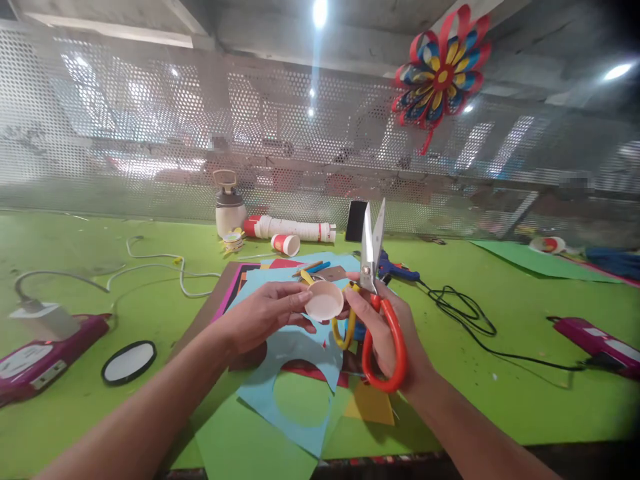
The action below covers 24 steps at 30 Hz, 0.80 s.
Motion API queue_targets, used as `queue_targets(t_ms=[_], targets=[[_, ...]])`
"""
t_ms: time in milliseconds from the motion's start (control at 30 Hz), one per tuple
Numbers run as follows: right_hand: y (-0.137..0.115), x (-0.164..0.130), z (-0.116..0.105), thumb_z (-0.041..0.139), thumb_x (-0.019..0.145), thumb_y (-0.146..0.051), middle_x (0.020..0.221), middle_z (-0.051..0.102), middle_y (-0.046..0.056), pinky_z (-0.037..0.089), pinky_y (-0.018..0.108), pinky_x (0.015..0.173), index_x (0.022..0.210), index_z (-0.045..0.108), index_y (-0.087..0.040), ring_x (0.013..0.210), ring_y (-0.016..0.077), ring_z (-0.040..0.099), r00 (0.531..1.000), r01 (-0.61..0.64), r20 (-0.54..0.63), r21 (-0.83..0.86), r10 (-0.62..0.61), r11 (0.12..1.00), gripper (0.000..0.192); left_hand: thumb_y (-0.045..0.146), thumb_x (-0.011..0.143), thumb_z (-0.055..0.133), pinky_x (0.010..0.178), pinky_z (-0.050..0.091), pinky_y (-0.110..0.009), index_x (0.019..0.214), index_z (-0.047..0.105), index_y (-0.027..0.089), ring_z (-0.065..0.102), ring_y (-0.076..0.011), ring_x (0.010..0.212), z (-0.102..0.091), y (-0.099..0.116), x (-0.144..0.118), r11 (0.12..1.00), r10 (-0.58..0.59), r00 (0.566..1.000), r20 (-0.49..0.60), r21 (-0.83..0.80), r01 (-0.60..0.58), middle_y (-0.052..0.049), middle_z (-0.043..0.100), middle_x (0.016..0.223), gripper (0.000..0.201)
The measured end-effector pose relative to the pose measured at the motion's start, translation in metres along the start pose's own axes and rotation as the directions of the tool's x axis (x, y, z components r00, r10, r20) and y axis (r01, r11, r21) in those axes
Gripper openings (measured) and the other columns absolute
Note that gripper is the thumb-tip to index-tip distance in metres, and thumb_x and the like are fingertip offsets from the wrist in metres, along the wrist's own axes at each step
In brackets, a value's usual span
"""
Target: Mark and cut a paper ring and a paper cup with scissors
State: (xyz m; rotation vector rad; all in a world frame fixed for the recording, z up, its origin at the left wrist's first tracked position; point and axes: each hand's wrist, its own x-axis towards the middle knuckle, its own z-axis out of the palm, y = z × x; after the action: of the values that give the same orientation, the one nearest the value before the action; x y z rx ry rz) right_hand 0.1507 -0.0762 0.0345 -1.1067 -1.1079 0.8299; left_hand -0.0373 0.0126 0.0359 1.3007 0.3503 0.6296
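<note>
My left hand (pixel 267 313) pinches the edge of a shallow, white, round cut-down paper cup (pixel 324 303), its open side facing me. In my right hand (pixel 393 327) are scissors (pixel 396 350) with red handles, their blades slightly apart and pointing up. The right fingertips are close to the cup's right rim; I cannot tell whether they touch it. A yellow loop (pixel 338 339) shows just below, partly hidden by my right hand. Under both hands lie blue paper sheets (pixel 255 393), one with a round hole cut out.
Behind are a spray bottle (pixel 230 217), stacked paper cups (pixel 300 230), a single cup (pixel 286 245) and a dark phone-like slab (pixel 356 221). A blue glue gun (pixel 397 269) trails a black cable rightward. Power strips (pixel 50 363) and a black-rimmed disc (pixel 129 363) lie at the sides.
</note>
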Motion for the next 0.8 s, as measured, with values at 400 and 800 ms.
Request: queue_targets(t_ms=[400, 800], targets=[[-0.01, -0.016, -0.013, 0.064, 0.09, -0.055, 0.077, 0.065, 0.001, 0.053, 0.029, 0.062, 0.114, 0.064, -0.02, 0.068, 0.0161, 0.063, 0.989, -0.059, 0.13, -0.059, 0.066, 0.997, 0.043, 0.039, 0.09, 0.068, 0.081, 0.056, -0.037, 0.107, 0.076, 0.015, 0.067, -0.0225, 0.092, -0.013, 0.007, 0.003, 0.972, 0.168, 0.966, -0.198, 0.199, -0.129, -0.012, 0.075, 0.107, 0.031], [0.009, -0.035, -0.013, 0.054, 0.081, -0.077, 0.056, 0.045, -0.004, 0.03, 0.029, 0.049, 0.108, 0.07, -0.017, 0.049, 0.0136, 0.04, 0.963, -0.022, 0.246, -0.346, 0.113, 0.938, 0.068, 0.036, 0.089, 0.068, 0.079, 0.051, -0.032, 0.105, 0.077, 0.016, 0.063, -0.0175, 0.081, -0.021, 0.02, 0.002, 0.901, 0.334, 0.883, -0.33, 0.386, -0.197, -0.007, 0.075, 0.092, 0.028]])
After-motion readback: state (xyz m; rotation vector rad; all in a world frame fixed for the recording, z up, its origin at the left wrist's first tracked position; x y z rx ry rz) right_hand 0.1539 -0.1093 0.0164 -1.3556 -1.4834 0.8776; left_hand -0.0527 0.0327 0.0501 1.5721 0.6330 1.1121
